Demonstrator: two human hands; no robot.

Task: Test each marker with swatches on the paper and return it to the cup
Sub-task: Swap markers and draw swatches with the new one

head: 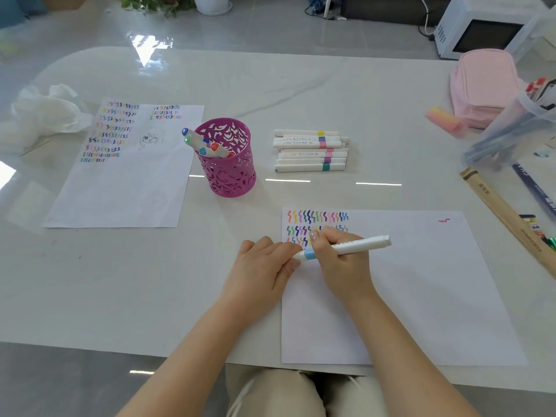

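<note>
**Desk:** Where is the marker?

**Photographer:** The white marker (343, 246), with a light-blue band, lies nearly level between both hands, just above the near-left part of the paper (421, 296). The right hand (340, 263) wraps its fingers round the barrel. The left hand (264, 266) closes its fingertips on the end beside the band. Whether the cap is seated, I cannot tell.

**Desk:** And the paper?

**Photographer:** It lies flat on the pale counter (150, 281), under the right hand. Rows of coloured squiggle swatches (316, 217) fill the corner just beyond the hands, the nearer rows partly hidden by the right hand's fingers. One small pink mark (443, 220) sits well to the right of the hands.

**Desk:** The cup?

**Photographer:** The magenta cut-out cup (230, 170) stands upright beyond the left hand, well apart from it. Several capped markers (204, 145) lean out of it to the left. Beyond the right hand, a row of loose markers (310, 150) lies side by side on the counter, colour bands showing.

**Desk:** Anything else?

**Photographer:** A second sheet (126, 182), with swatches and a small sketch, lies far left of the left hand, with crumpled white wrapping (45, 112) beyond it. Far right of the right hand are a pink pouch (481, 85), a clear tub (517, 124) of pens and a long tan stick (505, 218).
</note>
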